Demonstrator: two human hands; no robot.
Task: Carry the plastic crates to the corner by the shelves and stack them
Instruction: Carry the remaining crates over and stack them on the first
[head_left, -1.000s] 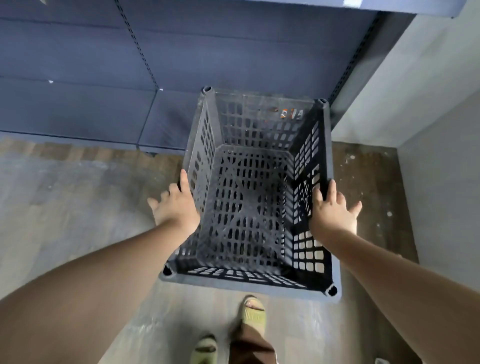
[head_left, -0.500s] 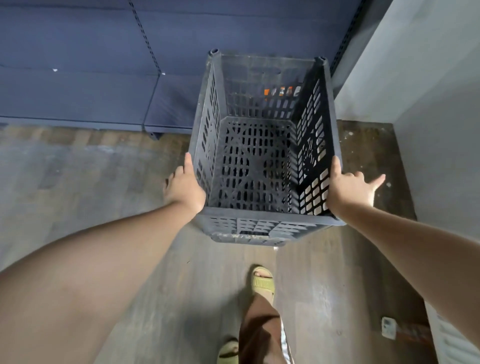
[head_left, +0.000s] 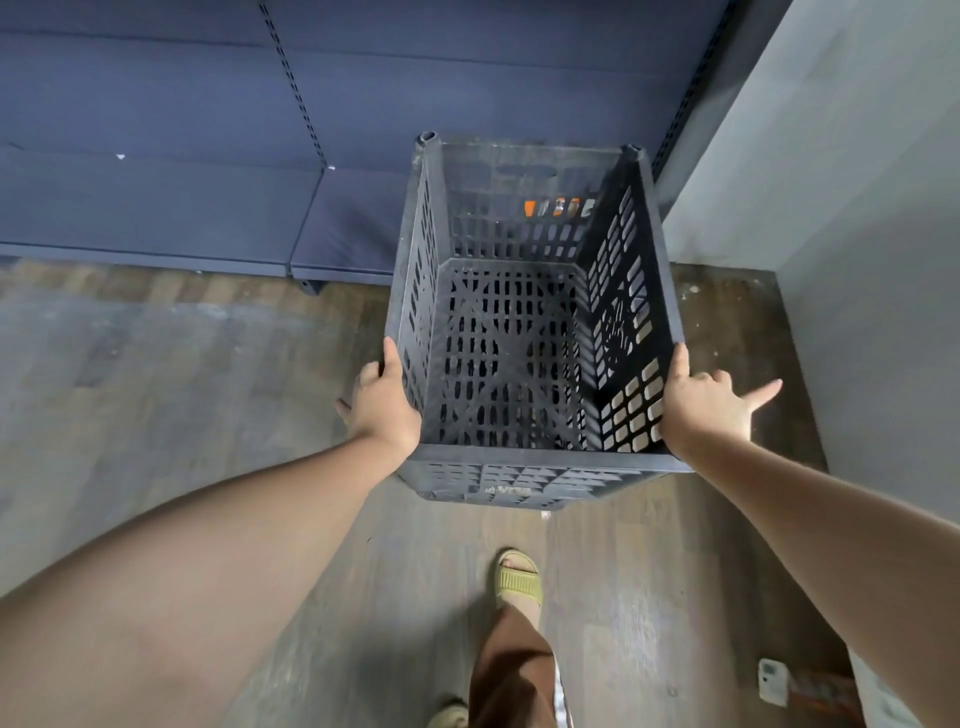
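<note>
Head view looks down on a corner of the room. At nine to eleven o'clock runs the dark blue metal shelving (head_left: 156, 208), its low bottom shelf reaching out over the worn grey-brown plank floor (head_left: 156, 395). Coming in from seven o'clock, a bare forearm ends in the left hand (head_left: 382, 408), pressed flat against the outer left wall of the dark grey slotted plastic crate (head_left: 509, 364), thumb up along the rim edge, the other fingers together round the outside wall. That crate fills the middle of the scene, open side up, tipped a little so its near wall faces the person; whether its base touches the floor cannot be told. Its far rim sits just before the shelving's end post at twelve o'clock, and something orange shows through the slots of its far wall. At six o'clock a foot in a pale olive-green rubber slide sandal (head_left: 517, 579) stands on the planks below a brown trouser leg. At three o'clock the right hand (head_left: 706, 408) pushes its palm against the crate's outer right wall, thumb along the rim, fingers spread apart and lifted off the plastic. Beyond it rises the plain grey wall (head_left: 857, 208), and at five o'clock a small white boxy object (head_left: 772, 680) lies on the floor.
</note>
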